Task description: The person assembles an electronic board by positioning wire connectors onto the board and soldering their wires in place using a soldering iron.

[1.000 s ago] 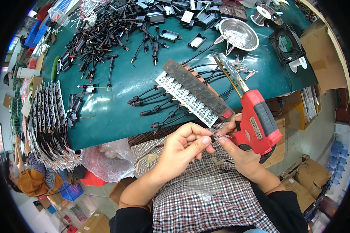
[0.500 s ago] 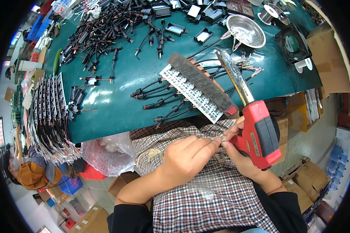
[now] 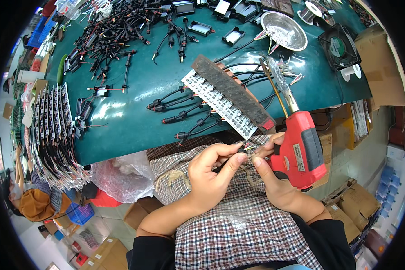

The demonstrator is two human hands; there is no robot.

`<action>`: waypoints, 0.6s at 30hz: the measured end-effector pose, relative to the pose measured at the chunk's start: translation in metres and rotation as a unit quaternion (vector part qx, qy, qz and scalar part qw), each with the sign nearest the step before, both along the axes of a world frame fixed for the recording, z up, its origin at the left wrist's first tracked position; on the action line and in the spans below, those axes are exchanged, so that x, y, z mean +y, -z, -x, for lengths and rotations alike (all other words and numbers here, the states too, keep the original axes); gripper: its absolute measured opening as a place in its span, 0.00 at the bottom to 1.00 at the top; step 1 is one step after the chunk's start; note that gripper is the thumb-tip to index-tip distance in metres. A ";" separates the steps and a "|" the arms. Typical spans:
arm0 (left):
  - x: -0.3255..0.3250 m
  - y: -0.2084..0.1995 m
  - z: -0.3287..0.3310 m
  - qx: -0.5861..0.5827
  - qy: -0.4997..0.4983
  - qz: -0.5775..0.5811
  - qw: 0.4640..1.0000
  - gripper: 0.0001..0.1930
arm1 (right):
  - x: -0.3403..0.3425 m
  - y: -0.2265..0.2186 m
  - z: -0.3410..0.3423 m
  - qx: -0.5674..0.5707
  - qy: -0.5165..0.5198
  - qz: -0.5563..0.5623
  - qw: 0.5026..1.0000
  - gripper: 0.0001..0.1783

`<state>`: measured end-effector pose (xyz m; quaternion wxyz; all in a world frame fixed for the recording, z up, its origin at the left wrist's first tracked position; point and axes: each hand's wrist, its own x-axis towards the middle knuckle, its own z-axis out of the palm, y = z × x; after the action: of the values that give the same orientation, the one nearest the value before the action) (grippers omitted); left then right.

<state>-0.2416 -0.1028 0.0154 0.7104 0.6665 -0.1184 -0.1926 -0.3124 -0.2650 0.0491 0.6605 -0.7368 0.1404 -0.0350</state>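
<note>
My left hand is closed, thumb and forefinger pinching a dark cable whose thin coloured wire ends show at the fingertips. Close beside it, my right hand holds a red soldering gun with black grip panels. The gun's metal tip points up and away over the table. The thumb and forefinger of that hand come together near the wires; whether they grip one is unclear. Just beyond the hands lies a white circuit board strip with a dark, worn bar along it. Black connector cables lie against the strip.
A heap of black cables covers the far left of the green table. A metal bowl, a solder spool and a black fan stand far right. Stacked wired boards hang at the left edge. Another person works far left.
My fingertips have drawn slightly apart, uncovering the coloured wire ends. The soldering gun has turned, its tip swinging right. The whole view has shifted a little.
</note>
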 end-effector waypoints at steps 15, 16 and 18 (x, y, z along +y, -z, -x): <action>-0.002 -0.013 -0.014 -0.218 0.021 -0.155 0.963 0.11 | -0.003 0.006 0.002 -0.020 0.030 0.003 0.999 0.28; -0.002 -0.012 -0.018 -0.224 0.007 -0.174 0.959 0.11 | -0.004 0.006 0.004 -0.016 0.033 0.012 0.999 0.27; -0.004 -0.009 -0.024 -0.190 -0.057 -0.182 0.963 0.10 | -0.011 0.004 0.008 -0.023 0.026 0.045 0.998 0.23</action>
<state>-0.2172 -0.1067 0.0247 0.5515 0.8143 -0.1764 -0.0395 -0.3202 -0.2763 0.0449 0.6288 -0.7607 0.1428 -0.0749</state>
